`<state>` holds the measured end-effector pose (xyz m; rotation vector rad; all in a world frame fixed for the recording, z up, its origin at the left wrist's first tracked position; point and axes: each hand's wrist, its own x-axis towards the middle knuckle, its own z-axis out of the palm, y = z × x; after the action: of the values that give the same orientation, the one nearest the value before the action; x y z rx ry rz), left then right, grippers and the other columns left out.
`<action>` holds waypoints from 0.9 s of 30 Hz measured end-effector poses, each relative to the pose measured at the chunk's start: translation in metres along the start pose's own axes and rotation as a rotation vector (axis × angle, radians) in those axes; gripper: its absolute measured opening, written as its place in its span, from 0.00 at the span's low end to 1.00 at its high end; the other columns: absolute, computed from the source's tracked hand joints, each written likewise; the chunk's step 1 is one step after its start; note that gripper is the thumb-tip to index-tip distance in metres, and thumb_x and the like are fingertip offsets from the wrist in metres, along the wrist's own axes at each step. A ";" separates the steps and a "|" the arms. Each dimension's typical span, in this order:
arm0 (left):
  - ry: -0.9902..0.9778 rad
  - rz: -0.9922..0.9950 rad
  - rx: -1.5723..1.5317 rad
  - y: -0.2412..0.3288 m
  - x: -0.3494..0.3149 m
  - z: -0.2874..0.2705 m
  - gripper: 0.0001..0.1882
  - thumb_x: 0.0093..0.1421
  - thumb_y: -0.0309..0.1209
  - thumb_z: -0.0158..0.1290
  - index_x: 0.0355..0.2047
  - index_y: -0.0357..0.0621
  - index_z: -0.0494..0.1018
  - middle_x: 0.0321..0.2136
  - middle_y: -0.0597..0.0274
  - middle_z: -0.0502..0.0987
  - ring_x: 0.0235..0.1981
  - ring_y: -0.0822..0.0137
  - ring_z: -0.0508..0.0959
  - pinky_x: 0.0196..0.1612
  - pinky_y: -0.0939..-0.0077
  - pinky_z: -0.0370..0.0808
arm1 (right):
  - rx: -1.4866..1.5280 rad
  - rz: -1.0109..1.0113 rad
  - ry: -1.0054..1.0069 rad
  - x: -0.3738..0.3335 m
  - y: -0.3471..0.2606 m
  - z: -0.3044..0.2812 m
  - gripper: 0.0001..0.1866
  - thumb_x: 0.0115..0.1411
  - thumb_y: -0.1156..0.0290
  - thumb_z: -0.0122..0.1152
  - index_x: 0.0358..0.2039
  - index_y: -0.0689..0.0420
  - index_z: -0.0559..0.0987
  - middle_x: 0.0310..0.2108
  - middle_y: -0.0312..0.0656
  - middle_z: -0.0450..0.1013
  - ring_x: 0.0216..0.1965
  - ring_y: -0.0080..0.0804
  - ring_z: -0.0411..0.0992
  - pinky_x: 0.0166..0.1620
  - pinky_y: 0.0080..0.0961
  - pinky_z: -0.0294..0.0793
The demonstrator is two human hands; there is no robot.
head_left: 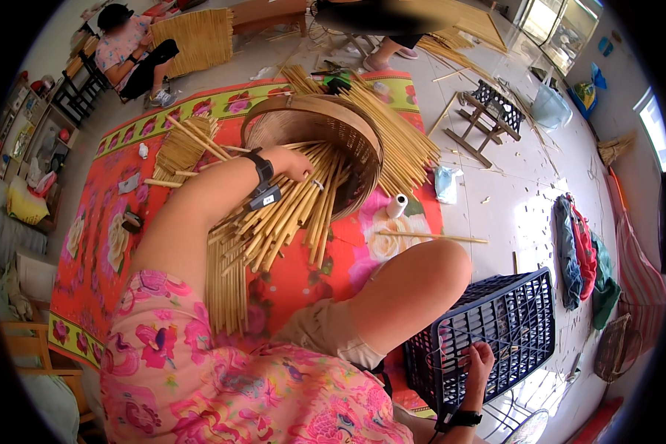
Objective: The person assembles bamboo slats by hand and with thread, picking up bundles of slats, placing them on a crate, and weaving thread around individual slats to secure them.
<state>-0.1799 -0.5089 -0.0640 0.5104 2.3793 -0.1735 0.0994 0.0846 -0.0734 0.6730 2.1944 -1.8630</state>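
Observation:
A round woven bamboo basket (351, 159) lies tipped on its side, and a pile of thin bamboo sticks (292, 214) spills from its mouth. My left hand (292, 163) is among these sticks at the basket's opening, its fingers curled down onto them; the fingertips are partly hidden. Just beside that hand is a small pale metallic piece (318, 185). Low on the right, my right hand (481, 357) is at the side of a dark blue plastic crate (496, 314) with its fingers pinched together. A thin strand shows near them, but what they hold is too small to make out.
A red floral mat (89, 244) lies beneath the basket. A white thread spool (397, 206) stands near a single stick (433, 237). More sticks (392, 133) fan out behind the basket. Farther off, a seated person (129, 55) holds a slatted bamboo panel (194, 43).

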 end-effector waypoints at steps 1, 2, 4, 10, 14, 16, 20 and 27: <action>-0.023 -0.019 -0.019 0.005 0.005 0.001 0.24 0.50 0.37 0.48 0.50 0.53 0.67 0.42 0.56 0.74 0.44 0.56 0.72 0.45 0.65 0.69 | 0.005 0.006 0.000 0.000 -0.001 0.000 0.01 0.57 0.75 0.49 0.30 0.56 0.68 0.21 0.39 0.73 0.13 0.20 0.68 0.13 0.10 0.57; -0.025 -0.008 -0.015 0.015 0.009 -0.003 0.24 0.50 0.37 0.48 0.50 0.53 0.67 0.42 0.56 0.74 0.44 0.56 0.72 0.45 0.65 0.69 | 0.007 0.011 0.008 -0.001 0.000 -0.001 0.01 0.57 0.75 0.49 0.30 0.56 0.68 0.21 0.39 0.73 0.13 0.20 0.68 0.13 0.10 0.57; -0.230 0.020 -0.021 0.029 0.011 -0.008 0.26 0.48 0.36 0.49 0.50 0.53 0.67 0.43 0.56 0.73 0.44 0.56 0.72 0.45 0.65 0.69 | 0.006 0.005 0.009 -0.001 0.001 -0.003 0.01 0.57 0.75 0.49 0.30 0.57 0.68 0.21 0.39 0.73 0.13 0.20 0.68 0.13 0.09 0.57; -0.246 -0.065 -0.003 0.017 0.011 0.003 0.19 0.47 0.39 0.53 0.39 0.45 0.73 0.32 0.55 0.77 0.32 0.56 0.75 0.35 0.63 0.71 | 0.030 -0.014 -0.004 -0.002 0.003 -0.003 0.02 0.56 0.74 0.51 0.30 0.56 0.69 0.21 0.38 0.73 0.13 0.19 0.68 0.12 0.08 0.55; -0.247 -0.113 0.029 0.000 -0.009 0.008 0.22 0.46 0.38 0.56 0.43 0.47 0.71 0.38 0.59 0.76 0.37 0.57 0.75 0.39 0.63 0.72 | 0.029 -0.012 -0.013 -0.003 -0.001 -0.002 0.01 0.57 0.75 0.50 0.30 0.57 0.69 0.21 0.39 0.73 0.14 0.20 0.68 0.13 0.09 0.57; -0.251 -0.158 0.048 0.001 -0.020 -0.002 0.23 0.46 0.37 0.56 0.45 0.48 0.71 0.40 0.60 0.75 0.40 0.58 0.75 0.40 0.63 0.72 | 0.044 -0.003 -0.005 -0.002 0.000 -0.002 0.01 0.57 0.75 0.50 0.30 0.57 0.69 0.21 0.39 0.73 0.13 0.20 0.68 0.13 0.09 0.56; -0.311 -0.156 0.041 0.010 -0.035 -0.023 0.25 0.47 0.39 0.56 0.47 0.49 0.70 0.42 0.60 0.74 0.43 0.59 0.73 0.43 0.64 0.71 | 0.053 -0.001 -0.010 -0.001 0.003 -0.002 0.02 0.56 0.74 0.51 0.30 0.56 0.69 0.21 0.38 0.73 0.12 0.19 0.67 0.12 0.08 0.55; -0.033 0.003 0.048 0.027 -0.010 -0.012 0.20 0.49 0.37 0.51 0.43 0.47 0.72 0.39 0.55 0.75 0.42 0.56 0.74 0.43 0.64 0.70 | 0.046 0.020 0.006 0.001 0.004 -0.004 0.02 0.57 0.73 0.51 0.30 0.56 0.69 0.20 0.38 0.72 0.12 0.19 0.67 0.11 0.09 0.54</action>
<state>-0.1690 -0.4839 -0.0481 0.5296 2.3474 -0.2362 0.1008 0.0887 -0.0763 0.7068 2.1467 -1.9096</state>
